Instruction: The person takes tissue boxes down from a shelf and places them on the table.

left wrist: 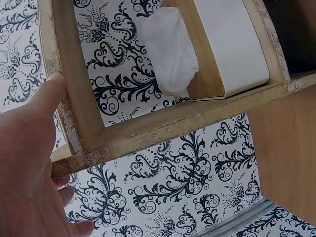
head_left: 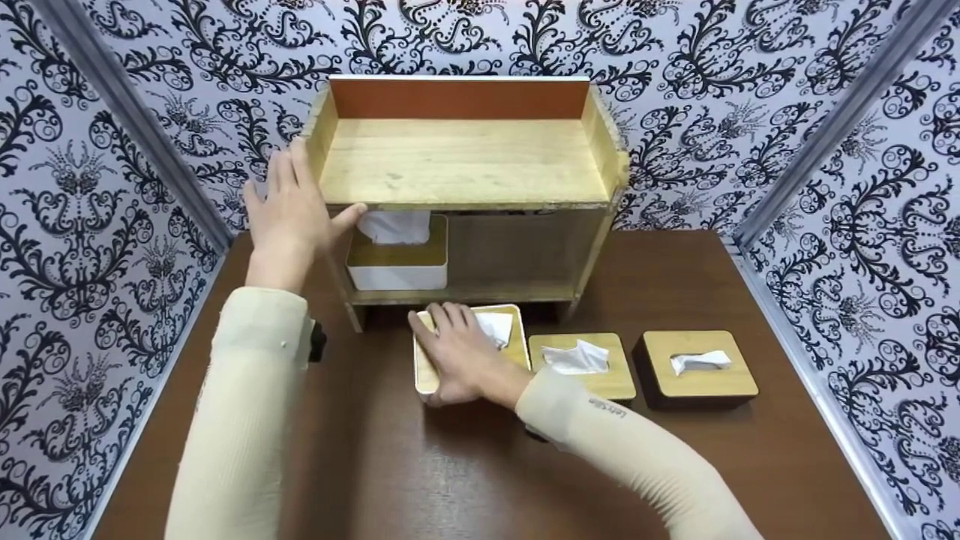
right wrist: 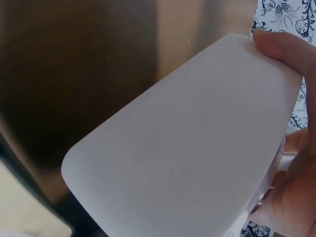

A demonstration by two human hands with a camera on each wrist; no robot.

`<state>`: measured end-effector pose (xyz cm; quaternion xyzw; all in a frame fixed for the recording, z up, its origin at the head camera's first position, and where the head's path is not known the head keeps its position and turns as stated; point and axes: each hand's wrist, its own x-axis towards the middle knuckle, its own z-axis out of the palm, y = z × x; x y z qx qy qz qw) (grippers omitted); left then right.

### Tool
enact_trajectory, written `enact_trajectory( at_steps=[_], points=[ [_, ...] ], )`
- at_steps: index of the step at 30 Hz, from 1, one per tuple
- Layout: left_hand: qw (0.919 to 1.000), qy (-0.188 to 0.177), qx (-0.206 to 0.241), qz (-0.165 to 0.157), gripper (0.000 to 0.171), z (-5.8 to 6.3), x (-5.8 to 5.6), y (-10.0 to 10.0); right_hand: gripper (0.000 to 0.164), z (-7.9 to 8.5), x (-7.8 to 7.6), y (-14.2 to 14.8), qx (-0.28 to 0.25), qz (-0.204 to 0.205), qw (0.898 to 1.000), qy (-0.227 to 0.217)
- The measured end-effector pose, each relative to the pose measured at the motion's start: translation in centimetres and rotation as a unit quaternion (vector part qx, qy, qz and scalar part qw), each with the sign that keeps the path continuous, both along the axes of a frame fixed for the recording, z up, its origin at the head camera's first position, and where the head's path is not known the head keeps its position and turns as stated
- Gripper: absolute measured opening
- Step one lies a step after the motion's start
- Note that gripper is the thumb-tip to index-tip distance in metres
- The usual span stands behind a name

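Note:
My right hand [head_left: 461,360] grips a white tissue box [head_left: 514,351] with a wooden lid, just in front of the shelf. Tissue pokes from its slot, partly behind the fingers. In the right wrist view its plain white side [right wrist: 177,143] fills the middle, with thumb and fingers on opposite edges. My left hand [head_left: 285,214] rests at the left side panel of the wooden shelf [head_left: 465,161], fingers extended and thumb at the front edge. A second white tissue box [head_left: 397,277] stands at the left inside the lower compartment, its tissue partly under the upper board.
Right of the held box, a tissue box with a wooden lid [head_left: 619,375] sits on the brown table [head_left: 450,487]. Farther right is a dark-sided tissue box [head_left: 705,386]. Patterned walls [head_left: 750,112] enclose the table behind and on both sides.

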<state>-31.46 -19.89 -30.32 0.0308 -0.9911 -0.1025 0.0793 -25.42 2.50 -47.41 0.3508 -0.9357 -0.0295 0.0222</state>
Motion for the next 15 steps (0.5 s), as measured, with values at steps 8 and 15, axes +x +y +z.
enact_trajectory(
  at_steps=[8, 15],
  points=[
    [1.0000, 0.003, 0.001, 0.005, 0.119, 0.0, 0.1, -0.1, 0.128, -1.9, 0.8, -1.0, -0.009, -0.007, 1.000, -0.014],
    [1.0000, -0.003, 0.008, 0.005, 0.120, 0.1, 0.0, 0.0, 0.129, -3.6, 0.7, -1.4, 0.006, -0.024, 0.999, -0.040]
  ],
)
